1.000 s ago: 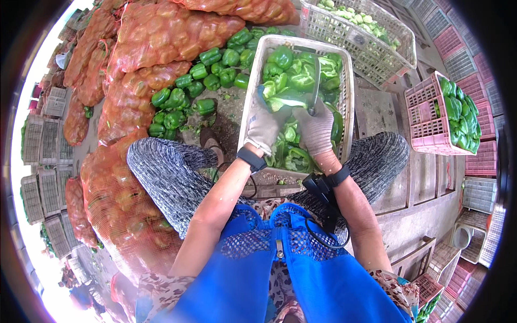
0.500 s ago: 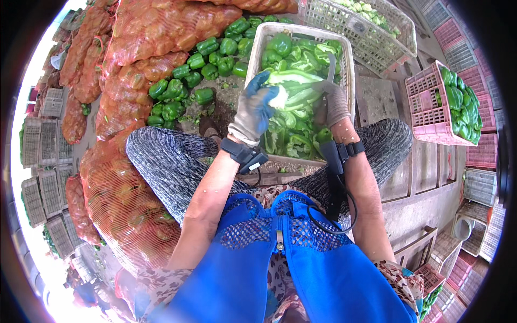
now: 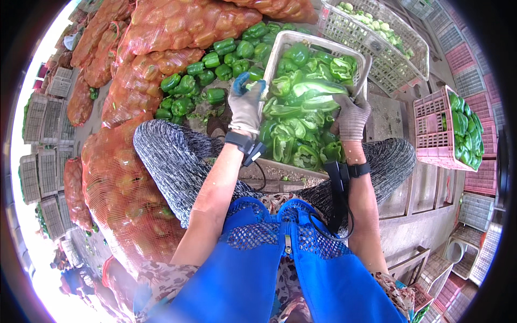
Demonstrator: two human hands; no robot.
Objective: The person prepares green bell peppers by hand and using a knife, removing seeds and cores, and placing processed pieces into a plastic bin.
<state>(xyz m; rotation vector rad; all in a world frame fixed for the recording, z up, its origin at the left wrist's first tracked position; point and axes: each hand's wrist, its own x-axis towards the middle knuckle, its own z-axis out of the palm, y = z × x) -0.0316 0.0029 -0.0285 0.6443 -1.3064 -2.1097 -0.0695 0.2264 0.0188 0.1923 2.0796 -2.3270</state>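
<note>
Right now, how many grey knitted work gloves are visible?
2: one blue-fingered glove on the left hand, by the white plastic crate's left rim; one plain glove on the right hand, holding a long grey knife.

Taking the middle crate [image 3: 273,58] as the clock's hub, cut peppers [image 3: 291,142] lie in it. The left hand [image 3: 246,105] is beside its nine o'clock rim, the right hand [image 3: 353,116] over its three o'clock side. Whole peppers [image 3: 245,50] lie on the floor from nine to ten; mesh sacks [image 3: 121,199] lie beyond, from eight to ten. A second crate [image 3: 371,54] stands between one and two; a pepper-filled crate [image 3: 431,129] at three, before stacked crates [image 3: 476,91].
</note>
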